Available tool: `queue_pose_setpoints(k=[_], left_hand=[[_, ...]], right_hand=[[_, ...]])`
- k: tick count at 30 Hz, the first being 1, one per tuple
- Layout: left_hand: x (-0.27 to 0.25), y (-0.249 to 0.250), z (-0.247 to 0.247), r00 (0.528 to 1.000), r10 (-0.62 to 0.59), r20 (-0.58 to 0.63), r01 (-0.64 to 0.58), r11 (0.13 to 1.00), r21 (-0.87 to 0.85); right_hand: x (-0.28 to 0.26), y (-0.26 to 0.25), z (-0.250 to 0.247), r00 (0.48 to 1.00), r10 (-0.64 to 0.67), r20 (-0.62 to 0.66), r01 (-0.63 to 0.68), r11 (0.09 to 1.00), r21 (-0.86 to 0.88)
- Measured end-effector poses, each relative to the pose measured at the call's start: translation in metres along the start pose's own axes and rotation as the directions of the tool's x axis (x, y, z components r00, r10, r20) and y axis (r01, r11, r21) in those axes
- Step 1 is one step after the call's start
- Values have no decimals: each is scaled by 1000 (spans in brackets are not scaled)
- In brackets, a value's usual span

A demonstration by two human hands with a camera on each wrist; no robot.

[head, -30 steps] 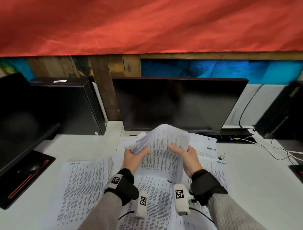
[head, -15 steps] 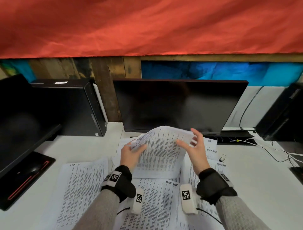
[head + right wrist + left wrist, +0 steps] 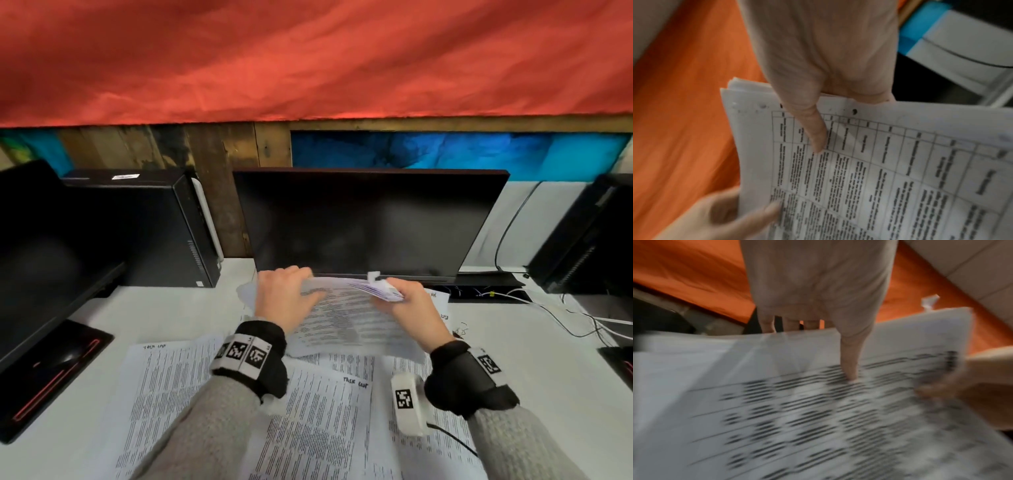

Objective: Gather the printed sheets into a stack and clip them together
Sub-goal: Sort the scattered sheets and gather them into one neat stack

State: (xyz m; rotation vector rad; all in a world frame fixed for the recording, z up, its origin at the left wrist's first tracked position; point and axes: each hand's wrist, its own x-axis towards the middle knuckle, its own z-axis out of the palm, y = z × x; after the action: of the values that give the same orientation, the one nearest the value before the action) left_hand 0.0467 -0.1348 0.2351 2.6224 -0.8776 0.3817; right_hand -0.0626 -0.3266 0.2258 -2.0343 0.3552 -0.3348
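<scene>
- At the far edge of the held stack (image 3: 346, 318), your left hand (image 3: 286, 301) grips with the thumb lying flat on the printed face and the fingers curled over the edge behind it.
- Your right hand (image 3: 412, 308) pinches the right-hand corner of the same stack; the right wrist view shows its thumb (image 3: 813, 129) pressed on the top page, with several sheet edges fanned beneath.
- Both hands hold the stack raised above the desk (image 3: 178, 308), just in front of the monitor (image 3: 370, 219).
- Expect the paper to be light, thin and limp: it bows between your grips and the leaves slide readily over one another. Judged from the fanned corner, the edges are not yet square.
- Take hold along two opposite edges, thumbs on top, and keep the grip loose enough for the leaves to settle when you tap them level.
- More loose sheets (image 3: 164, 394) lie flat on the desk under and beside your forearms, overlapping one another; these remain to be gathered.
- A small wire object (image 3: 460, 329) lies on the desk just right of your right wrist; whether it is the clip cannot be told.
</scene>
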Motion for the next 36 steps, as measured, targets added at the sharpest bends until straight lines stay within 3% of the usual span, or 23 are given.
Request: queue_pose_setpoints(k=[2,3,4,5,7,8,10,13,15,17,19,22,25,29,31,36], left_hand=[[-2,-23,-2,991,-130,0,130,988,81],[-4,-35,-2,975,-222,-7,222,974,38],[-7,-44,-2,949,-317,8,315,941,-125],[-10,-50,0,917,-395,54,385,845,-371],[-17,-51,9,882,-432,187,406,497,-767],[-23,-46,14,874,-428,231,395,347,-851],[-34,-39,29,856,-449,257,395,245,-885],[-48,-30,46,813,-496,306,466,238,-852],[-52,-26,51,797,-519,309,478,228,-848],[-51,-24,53,803,-523,287,452,220,-864],[-48,-22,53,806,-520,283,431,189,-882],[-42,-18,52,819,-501,281,421,191,-887],[-37,-13,53,801,-525,287,410,132,-902],[-22,-20,64,690,-621,371,501,40,-865],[-17,-27,70,660,-625,417,534,1,-845],[-12,-28,65,685,-626,373,517,57,-854]], right_hand=[[-8,18,-6,991,132,-8,-126,960,251],[-12,27,-8,981,193,-8,-176,913,367],[-15,33,-8,973,232,-11,-202,870,450],[-19,38,-7,967,254,-20,-210,838,503],[-26,46,2,959,282,-7,-224,776,589],[-29,50,7,953,302,-1,-235,743,626],[-33,60,19,941,338,12,-260,701,664],[-38,74,33,933,359,-18,-277,752,598],[-39,78,38,934,336,-122,-225,818,530],[-39,76,39,926,228,-300,-108,923,369],[-40,70,37,916,59,-397,-5,990,138],[-40,67,35,942,-153,-298,81,967,-239],[-40,70,37,953,-224,-202,114,889,-444],[-40,74,36,965,-202,-167,99,871,-481],[-42,75,35,975,-160,-153,76,891,-448],[-41,71,32,980,-93,-174,22,927,-374]])
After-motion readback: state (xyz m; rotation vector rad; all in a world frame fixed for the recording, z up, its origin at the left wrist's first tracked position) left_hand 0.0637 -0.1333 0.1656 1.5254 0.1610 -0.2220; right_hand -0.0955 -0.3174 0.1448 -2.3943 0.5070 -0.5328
